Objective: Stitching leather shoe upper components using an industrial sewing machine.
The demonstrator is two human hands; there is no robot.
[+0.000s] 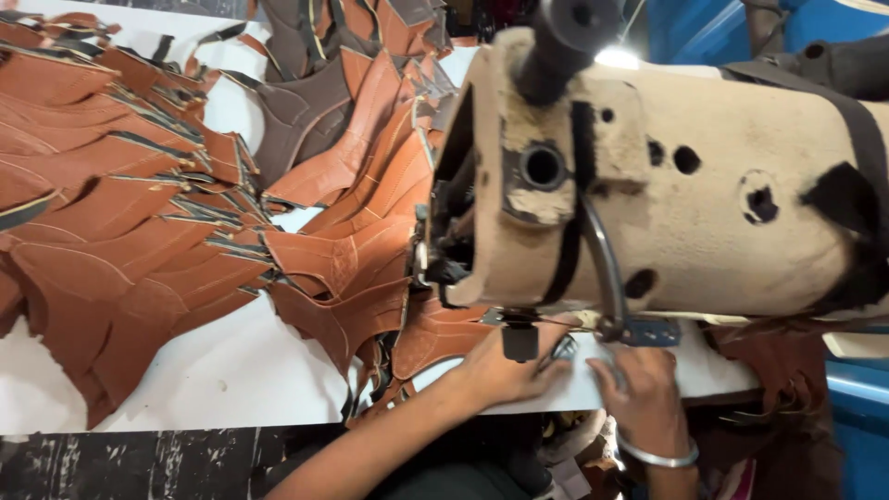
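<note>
A: Left hand [507, 368], low centre, palm down on the white table [222, 380], fingers spread flat and pressing a brown leather piece [435, 338] just under the machine head. Nothing clasped; only pressing.

B: Right hand [644, 393], just beside it to the right, fingers bent downward at the table edge, silver bangle [656, 456] on the wrist. Grip unclear: cannot tell whether anything is pinched under the fingertips.

A: Sewing machine [667, 194], large, beige, worn, filling the upper right; dark holes across its casing, a black strap around the body, a bent metal lever [607, 264] hanging at the front.

B: Presser foot [519, 341], small and dark, directly above the gap between both hands, touching or nearly touching the leather; cannot tell which.

A: Leather piece under the left hand joined to a chain of similar brown pieces [343, 278] trailing left and away across the table.

B: Further left, a big heap of overlapping brown cut pieces [111, 213], dark-edged, fanned like scales. Behind, near the top, a few grey-brown pieces [306, 102].

A: Blue surface [857, 407] at the far right edge, beside the table.
</note>
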